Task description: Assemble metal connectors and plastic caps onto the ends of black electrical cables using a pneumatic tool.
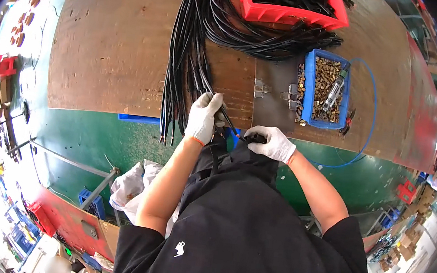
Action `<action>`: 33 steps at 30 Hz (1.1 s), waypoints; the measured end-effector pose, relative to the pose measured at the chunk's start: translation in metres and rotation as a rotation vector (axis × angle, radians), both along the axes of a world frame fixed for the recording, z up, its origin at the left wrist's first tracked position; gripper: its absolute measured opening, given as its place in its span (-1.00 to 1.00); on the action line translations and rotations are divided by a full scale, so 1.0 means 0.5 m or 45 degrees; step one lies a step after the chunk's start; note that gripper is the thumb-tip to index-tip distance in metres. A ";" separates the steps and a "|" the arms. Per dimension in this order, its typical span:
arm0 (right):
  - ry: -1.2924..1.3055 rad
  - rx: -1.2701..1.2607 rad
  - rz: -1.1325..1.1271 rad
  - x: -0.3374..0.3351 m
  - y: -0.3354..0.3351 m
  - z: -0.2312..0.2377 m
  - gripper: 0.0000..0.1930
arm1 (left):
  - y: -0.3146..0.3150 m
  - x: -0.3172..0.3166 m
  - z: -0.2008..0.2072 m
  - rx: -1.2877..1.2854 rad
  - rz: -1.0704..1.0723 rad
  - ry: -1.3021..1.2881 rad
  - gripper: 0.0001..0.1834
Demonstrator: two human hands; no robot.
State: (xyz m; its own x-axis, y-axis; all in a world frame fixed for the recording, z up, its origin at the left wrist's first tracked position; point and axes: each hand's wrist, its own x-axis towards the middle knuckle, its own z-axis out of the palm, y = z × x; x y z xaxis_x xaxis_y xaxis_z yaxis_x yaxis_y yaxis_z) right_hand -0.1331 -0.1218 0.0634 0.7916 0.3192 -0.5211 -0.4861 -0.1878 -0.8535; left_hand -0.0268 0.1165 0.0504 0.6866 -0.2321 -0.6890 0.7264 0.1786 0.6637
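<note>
A long bundle of black cables [187,52] lies over the table and hangs past its near edge. My left hand [203,117], in a white glove, is closed on one black cable [231,118] at the table's edge. That cable slants down to the right, and its end shows a small coppery tip close to my right hand [274,144]. My right hand, also gloved, has its fingers curled in front of my lap. Whatever lies in its fingers is dark against my black clothes and cannot be made out.
A blue bin [327,125] of small brass fittings stands to the right, with a silver air tool [335,90] on top. A blue hose [373,108] curves around it. Metal clips [289,96] sit nearby. Farther back is a red crate [297,17] of black parts.
</note>
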 end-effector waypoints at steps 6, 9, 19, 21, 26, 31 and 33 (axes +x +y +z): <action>-0.102 -0.012 -0.050 -0.019 0.003 0.003 -0.63 | -0.020 0.006 0.014 0.046 -0.031 -0.031 -0.77; -0.064 -0.047 -0.026 -0.014 0.006 0.028 -0.60 | -0.030 0.006 0.017 0.081 -0.037 -0.083 -0.77; 0.298 0.032 -0.337 -0.025 0.077 -0.004 -0.64 | -0.057 0.006 0.006 0.189 -0.176 0.014 -0.71; 0.213 0.065 -0.555 -0.030 0.095 -0.022 -0.64 | -0.058 0.000 -0.014 0.136 -0.160 0.042 -0.70; 0.191 0.054 -0.604 0.010 0.134 -0.054 -0.64 | -0.044 0.010 -0.021 0.212 -0.237 0.154 -0.75; 0.049 0.080 -0.615 0.077 0.172 -0.091 -0.66 | 0.006 0.003 -0.062 0.151 -0.259 0.169 -0.67; -0.038 -0.110 -0.551 0.104 0.176 -0.114 -0.67 | 0.017 -0.013 -0.064 0.203 -0.229 0.019 -0.56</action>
State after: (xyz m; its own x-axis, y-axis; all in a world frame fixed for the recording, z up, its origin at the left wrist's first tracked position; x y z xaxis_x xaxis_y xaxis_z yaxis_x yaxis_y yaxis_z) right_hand -0.0812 -0.0340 0.0063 0.8578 -0.0886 -0.5064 -0.5112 -0.0432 -0.8584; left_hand -0.0336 0.1248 0.0185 0.6334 -0.2373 -0.7366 0.7470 -0.0611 0.6620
